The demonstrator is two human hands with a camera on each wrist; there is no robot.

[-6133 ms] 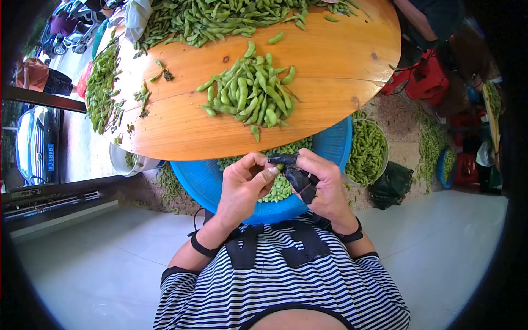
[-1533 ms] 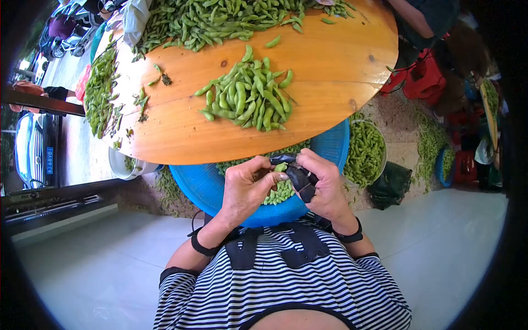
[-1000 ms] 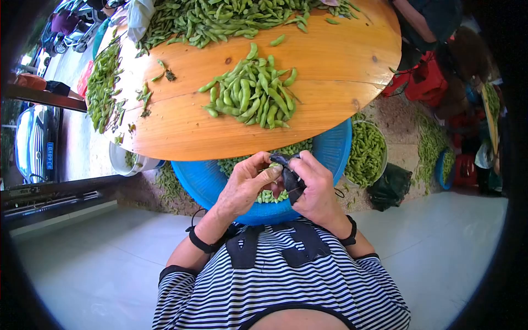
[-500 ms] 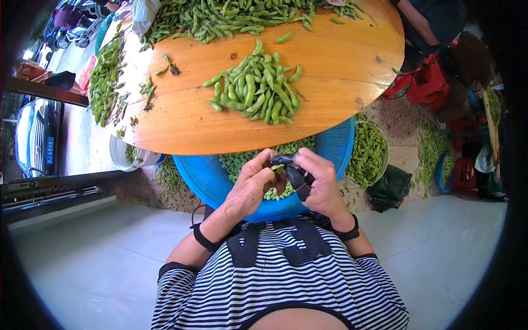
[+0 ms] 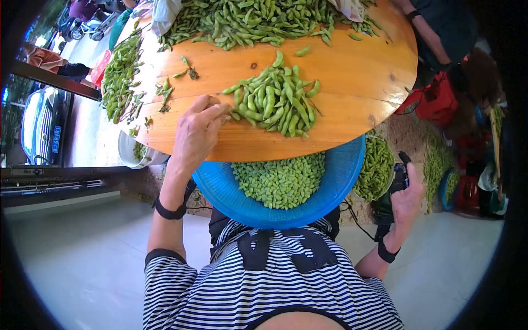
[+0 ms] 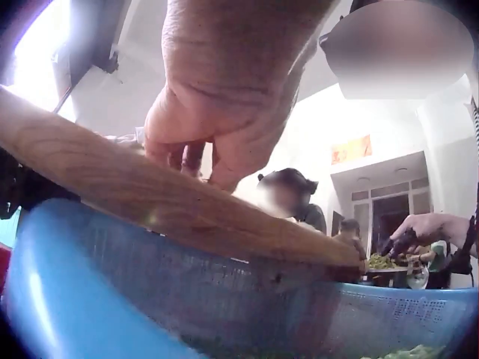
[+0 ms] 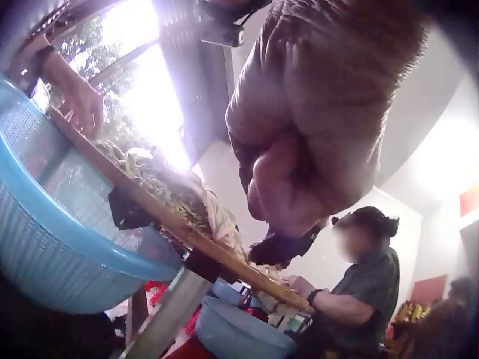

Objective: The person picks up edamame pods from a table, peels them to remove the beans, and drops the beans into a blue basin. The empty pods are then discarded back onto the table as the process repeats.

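My left hand (image 5: pixel 198 135) reaches over the front of the wooden table (image 5: pixel 357 77), its fingertips right at the left edge of a small pile of green soybean pods (image 5: pixel 278 99). In the left wrist view those fingertips are hidden behind the tabletop's edge, and I cannot tell whether they pinch a pod. My right hand (image 5: pixel 406 201) is out to the right, beside a bucket of pods (image 5: pixel 373 170). Black coverings (image 5: pixel 404 158) wrap some of its fingers. Nothing shows in its loosely bent fingers. Below the table a blue basin (image 5: pixel 212 190) holds shelled green beans (image 5: pixel 280 184).
A larger heap of pods (image 5: pixel 247 22) covers the table's far side, more pods (image 5: pixel 121 82) its left side. A white bucket (image 5: pixel 129 148) stands at lower left. Another person's arm (image 5: pixel 432 38) is at the right edge. A black cord (image 5: pixel 357 220) hangs beside the basin.
My hands, together over the basin around a pod half a second ago, have parted. The left has gone forward to the pile, the right out to the right. The beans in the basin now show fully.
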